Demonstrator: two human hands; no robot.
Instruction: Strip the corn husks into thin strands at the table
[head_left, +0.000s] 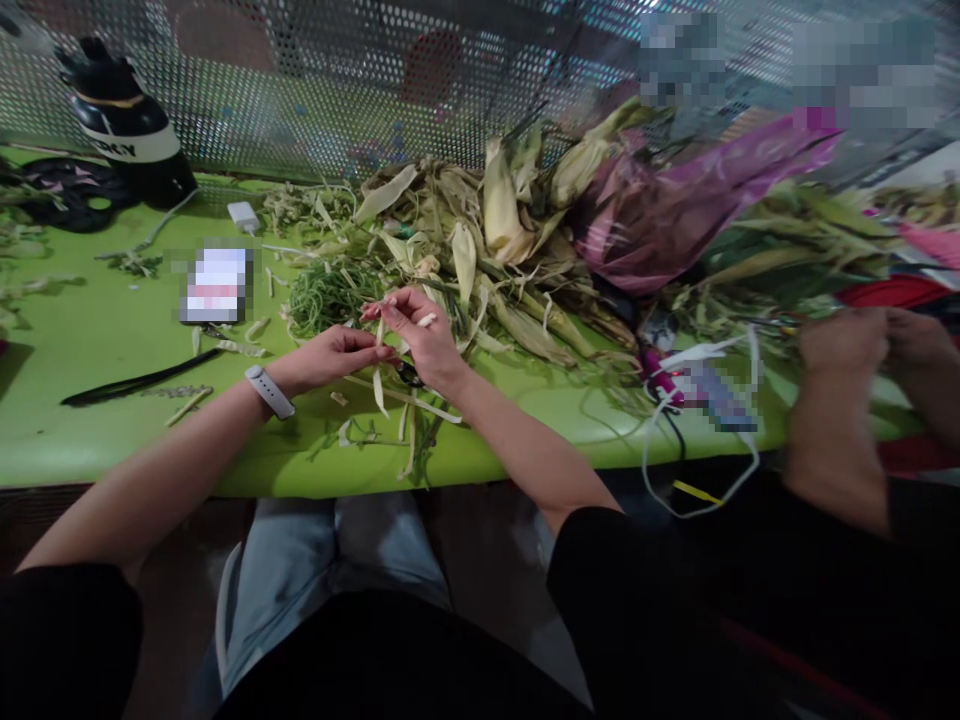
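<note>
My left hand (346,356), with a pale band on the wrist, has its thumb and fingers pinched together at a pale strip of husk (379,388) that hangs below the fingertips. Touching distance away, my right hand (424,337) is closed, its thumb against its fingers at the upper end of the strip. A short whitish piece (427,320) sticks out from the right hand; its kind is unclear. Under the right hand shows a small dark object (409,374), mostly hidden. Just behind the hands lies a heap of thin green strands (324,298).
Corn husks (510,215) pile up at the back beside a pink plastic bag (645,215). A phone (217,285), black strap (142,382) and dark bottle (135,135) are on the left of the green table (45,420). Another person's hands (847,345) work at right, near a white cable (651,470).
</note>
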